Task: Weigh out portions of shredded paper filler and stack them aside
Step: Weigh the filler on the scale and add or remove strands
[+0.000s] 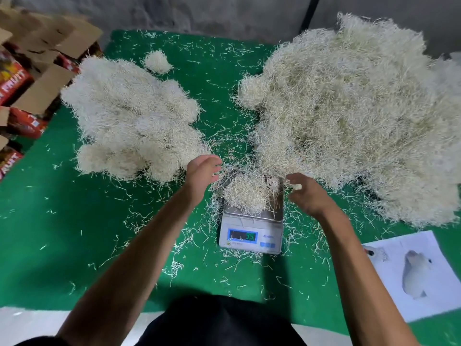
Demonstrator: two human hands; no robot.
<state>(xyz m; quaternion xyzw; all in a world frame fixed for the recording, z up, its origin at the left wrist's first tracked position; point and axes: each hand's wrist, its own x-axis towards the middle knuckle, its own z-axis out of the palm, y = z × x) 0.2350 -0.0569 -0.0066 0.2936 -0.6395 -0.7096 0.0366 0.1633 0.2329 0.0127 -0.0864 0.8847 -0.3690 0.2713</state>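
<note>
Shredded cream paper filler (pixel 245 193): heaped on small white digital scale (pixel 251 229), readout lit for checking. Left hand (pixel 203 171) beside scale, fingers apart, empty. Right hand (pixel 308 193) opposite, fingers pinching small tuft (pixel 295 187), probably for trimming weight.

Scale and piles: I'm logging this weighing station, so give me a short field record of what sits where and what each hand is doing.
scale: centre of green mat, display lit, digits unclear
on scale: small portion of shredded paper
left pile: rounded clumps, looks like weighed portions
right pile: large loose heap
left hand: open, beside the portion
right hand: pinches a small tuft
printed sheet: lower right
</note>
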